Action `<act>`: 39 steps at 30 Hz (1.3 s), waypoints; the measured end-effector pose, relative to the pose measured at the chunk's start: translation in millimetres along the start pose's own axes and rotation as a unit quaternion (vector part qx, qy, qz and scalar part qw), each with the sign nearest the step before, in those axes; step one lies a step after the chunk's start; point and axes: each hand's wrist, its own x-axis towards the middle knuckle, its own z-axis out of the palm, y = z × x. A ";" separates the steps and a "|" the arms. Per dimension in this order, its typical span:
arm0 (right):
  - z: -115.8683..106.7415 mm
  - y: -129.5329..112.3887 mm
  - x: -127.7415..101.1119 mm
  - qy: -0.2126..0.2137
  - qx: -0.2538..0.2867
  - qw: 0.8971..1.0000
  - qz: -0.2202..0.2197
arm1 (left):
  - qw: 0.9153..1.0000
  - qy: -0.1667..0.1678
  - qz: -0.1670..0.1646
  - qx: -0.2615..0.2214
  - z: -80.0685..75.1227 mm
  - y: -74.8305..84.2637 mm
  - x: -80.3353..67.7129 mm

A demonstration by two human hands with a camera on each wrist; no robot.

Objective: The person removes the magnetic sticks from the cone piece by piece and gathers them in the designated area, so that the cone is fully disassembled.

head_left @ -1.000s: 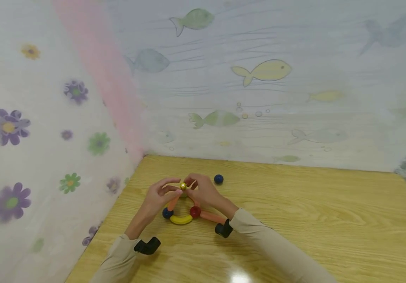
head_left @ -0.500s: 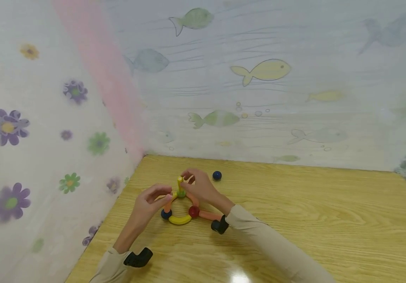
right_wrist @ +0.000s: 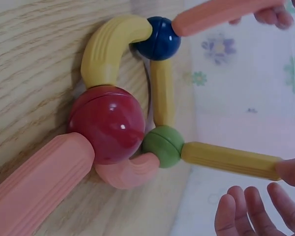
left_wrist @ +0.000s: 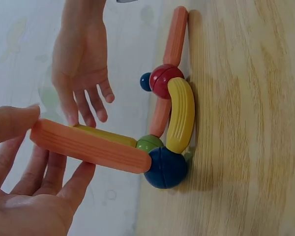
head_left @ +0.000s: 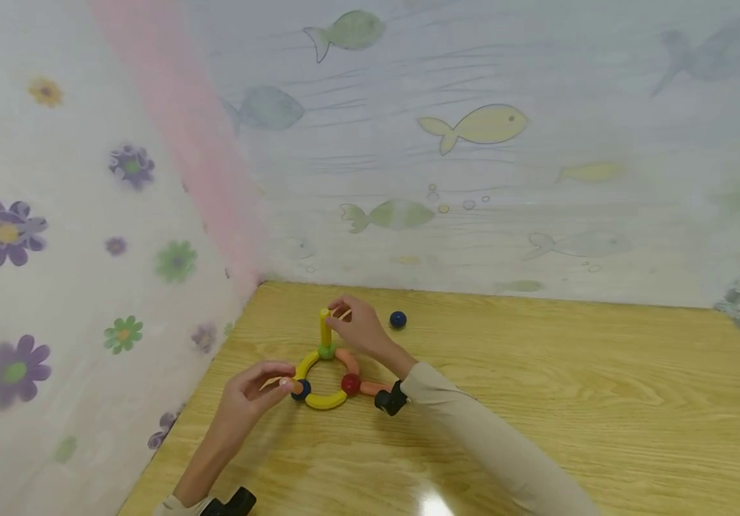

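My left hand (head_left: 247,398) pinches the free end of a straight orange building stick (left_wrist: 88,146), whose other end meets a dark blue ball (left_wrist: 165,168). The stick tilts up and leftward from that ball. At the back, a straight yellow building stick (right_wrist: 226,158) rises from a green ball (right_wrist: 162,146). My right hand (head_left: 359,327) has its thumb and a fingertip at that stick's top, other fingers spread. Curved sticks join these balls and a red ball (right_wrist: 108,125) into a ring on the table. Another straight orange stick (head_left: 372,388) extends right from the red ball.
A loose dark blue ball (head_left: 398,319) lies behind my right hand on the wooden table (head_left: 569,401). A flower-patterned wall (head_left: 73,301) bounds the left, and a fish-patterned wall (head_left: 486,215) the back. Black wrist cameras (head_left: 390,399) sit close above the tabletop.
The two stick tops have moved apart. My left hand has drawn the orange stick left and down toward me; my right hand has moved back with the yellow stick, which stands more upright.
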 end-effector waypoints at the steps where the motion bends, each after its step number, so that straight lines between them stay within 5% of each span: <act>1: -0.1 0.0 1.0 0.001 0.001 1.000 0.003 | 1.000 0.006 -0.006 0.007 -0.4 1.4 -1.9; 14: -7.0 6.1 9.1 -0.003 0.000 1.000 0.002 | 0.998 0.028 -0.036 0.036 -8.2 4.8 -16.2; 24: 3.1 4.1 -5.4 -0.096 0.019 0.992 -0.079 | 0.997 0.049 -0.052 0.043 -9.7 0.3 -18.2; 33: 15.7 8.1 -23.6 -0.174 -0.060 0.972 -0.144 | 0.997 0.058 -0.028 0.052 -15.0 -2.1 -38.7; 39: 19.5 12.9 -33.4 -0.193 -0.100 0.966 -0.140 | 0.989 0.086 -0.080 0.094 -17.3 -5.5 -49.4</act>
